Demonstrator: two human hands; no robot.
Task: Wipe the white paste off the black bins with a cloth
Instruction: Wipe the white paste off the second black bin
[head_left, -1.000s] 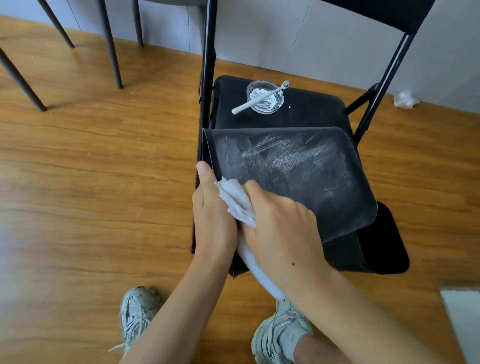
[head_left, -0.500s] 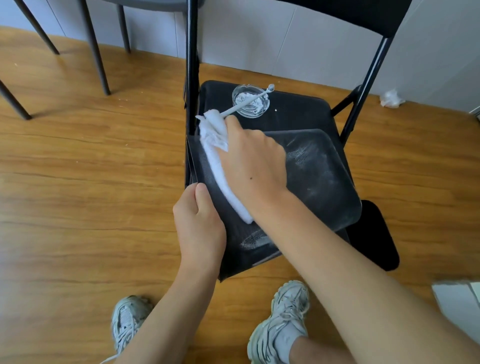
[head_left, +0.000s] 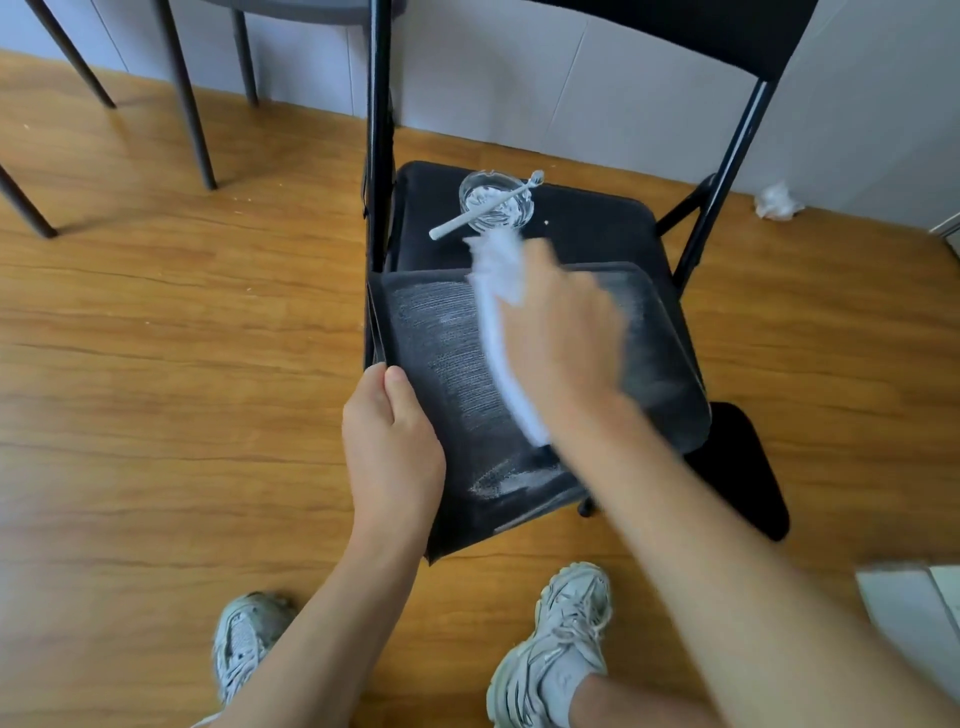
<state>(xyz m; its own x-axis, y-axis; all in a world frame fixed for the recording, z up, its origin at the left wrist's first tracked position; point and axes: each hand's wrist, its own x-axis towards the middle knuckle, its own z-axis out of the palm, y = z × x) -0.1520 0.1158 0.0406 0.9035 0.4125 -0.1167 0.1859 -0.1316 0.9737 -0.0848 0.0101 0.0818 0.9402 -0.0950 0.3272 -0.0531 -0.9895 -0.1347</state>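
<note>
A black bin (head_left: 447, 364) lies on its side across the seat of a black folding chair, its broad face streaked with white paste. My left hand (head_left: 392, 441) grips the bin's near left edge. My right hand (head_left: 563, 338), blurred by motion, holds a white cloth (head_left: 501, 322) against the middle of that face. White smears show left of the cloth and near the bin's lower edge (head_left: 514, 480).
A glass dish of white paste (head_left: 496, 200) with a white toothbrush (head_left: 483, 205) across it sits on the chair seat (head_left: 587, 228) behind the bin. A crumpled tissue (head_left: 776, 202) lies by the wall. My shoes (head_left: 556, 649) stand below on the wooden floor. Other chair legs (head_left: 187, 98) stand far left.
My right hand swept the cloth from the bin's near left corner up to its far left, then rightward to the middle. My left hand kept its grip on the edge.
</note>
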